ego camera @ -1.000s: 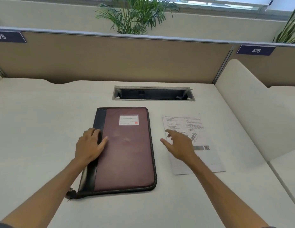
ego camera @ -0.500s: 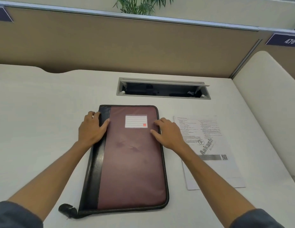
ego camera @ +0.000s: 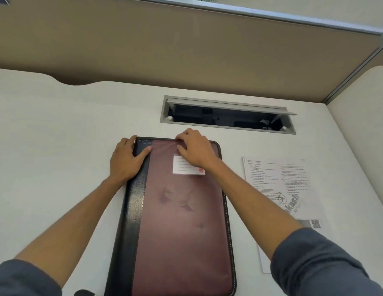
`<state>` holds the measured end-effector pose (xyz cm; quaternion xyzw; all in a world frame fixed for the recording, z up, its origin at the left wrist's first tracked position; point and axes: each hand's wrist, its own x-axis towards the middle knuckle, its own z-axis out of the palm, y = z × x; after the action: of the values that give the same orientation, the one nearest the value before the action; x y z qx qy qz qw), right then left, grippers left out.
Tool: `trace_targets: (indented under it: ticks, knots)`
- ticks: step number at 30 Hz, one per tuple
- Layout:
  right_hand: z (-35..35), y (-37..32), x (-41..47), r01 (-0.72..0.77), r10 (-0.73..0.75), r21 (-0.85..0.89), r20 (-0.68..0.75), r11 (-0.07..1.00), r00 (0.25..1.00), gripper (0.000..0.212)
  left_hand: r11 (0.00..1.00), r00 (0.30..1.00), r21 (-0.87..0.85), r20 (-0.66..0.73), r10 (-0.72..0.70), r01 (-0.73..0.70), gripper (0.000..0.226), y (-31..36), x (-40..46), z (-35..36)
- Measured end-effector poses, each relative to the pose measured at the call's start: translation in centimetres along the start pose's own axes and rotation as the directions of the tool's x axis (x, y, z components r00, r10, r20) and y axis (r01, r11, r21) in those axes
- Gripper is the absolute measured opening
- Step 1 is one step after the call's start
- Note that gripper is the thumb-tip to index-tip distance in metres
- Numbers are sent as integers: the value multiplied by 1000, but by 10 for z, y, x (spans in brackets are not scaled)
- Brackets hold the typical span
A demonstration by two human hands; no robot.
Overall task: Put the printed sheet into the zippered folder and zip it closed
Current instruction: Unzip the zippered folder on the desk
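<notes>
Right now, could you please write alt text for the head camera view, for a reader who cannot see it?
Both hands rest on the far end of a closed maroon and black zippered folder lying on a white desk: left hand at its far left corner, right hand curled at its top edge. A printed sheet lies flat to its right.

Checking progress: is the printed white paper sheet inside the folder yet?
Not yet. The printed white paper sheet lies flat on the desk, right of the maroon zippered folder.
</notes>
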<state>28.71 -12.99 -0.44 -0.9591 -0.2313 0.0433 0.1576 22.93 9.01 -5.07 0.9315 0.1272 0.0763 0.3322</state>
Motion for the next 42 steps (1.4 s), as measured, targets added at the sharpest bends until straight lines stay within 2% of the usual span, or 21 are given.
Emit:
trace_targets:
  ticks: [5, 12, 19, 24, 27, 29, 32, 35, 42]
  knots:
    - [9, -24, 37, 33, -41, 80, 106, 996, 994, 32, 974, 993, -218, -78, -86, 67, 73, -2, -3, 4]
    - [19, -52, 73, 53, -97, 212, 204, 976, 974, 33, 967, 987, -245, -125, -102, 69, 68, -4, -2, 8]
    - [12, -70, 104, 155, -215, 190, 355, 969, 910, 41, 964, 986, -255, -130, -107, 71, 69, -6, -2, 8]
    - [2, -71, 121, 277, -277, 63, 431, 959, 859, 20, 971, 987, -226, -120, -106, 76, 76, -6, -2, 8]
    - [-3, -72, 123, 379, -325, -49, 420, 924, 847, 13, 985, 993, -171, -108, -41, 22, 73, -6, -1, 8]
    - [-5, -72, 118, 468, -375, -183, 386, 864, 843, 12, 993, 997, -112, -79, 23, -32, 68, -5, 0, 7]
    - [-10, -70, 106, 604, -469, -371, 394, 706, 790, 20, 996, 998, -80, -43, 41, -45, 58, -5, 2, 6]
    - [-16, -52, 95, 613, -466, -465, 401, 639, 789, 22, 995, 999, -100, -33, 11, -14, 53, -3, 3, 7]
    - [-34, 3, 66, 561, -400, -553, 393, 616, 828, 22, 993, 1000, -119, 0, -22, 22, 52, -1, 2, 6]
